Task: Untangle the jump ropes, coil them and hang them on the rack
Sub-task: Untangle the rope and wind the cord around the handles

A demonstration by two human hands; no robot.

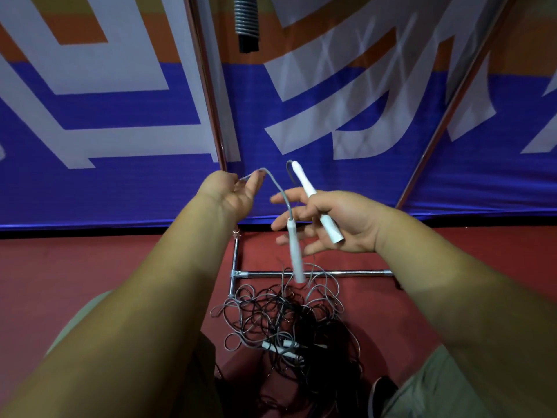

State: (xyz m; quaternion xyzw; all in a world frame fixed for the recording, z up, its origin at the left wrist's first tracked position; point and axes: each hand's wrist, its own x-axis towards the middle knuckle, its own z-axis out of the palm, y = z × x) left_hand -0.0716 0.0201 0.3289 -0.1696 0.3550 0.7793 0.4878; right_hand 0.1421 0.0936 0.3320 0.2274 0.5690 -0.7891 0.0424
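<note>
My left hand [233,193] is raised and pinches a grey rope cord [272,184] near its end. From that cord a white handle [295,254] hangs down, blurred. My right hand [328,221] holds another white handle [316,203] under the thumb, its other fingers spread; a dark cord leaves the handle's top. On the red floor below lies a tangled pile of grey and black ropes [286,324] with two more white handles [281,348] in it. The rack's chrome base bar [316,273] lies just behind the pile.
A blue, white and orange banner [120,116] stands behind the rack. The rack's copper-coloured upright [211,95] rises in front of it, and a slanted pole [452,107] is at the right. A coiled spring item [246,22] hangs at the top. My knees frame the pile.
</note>
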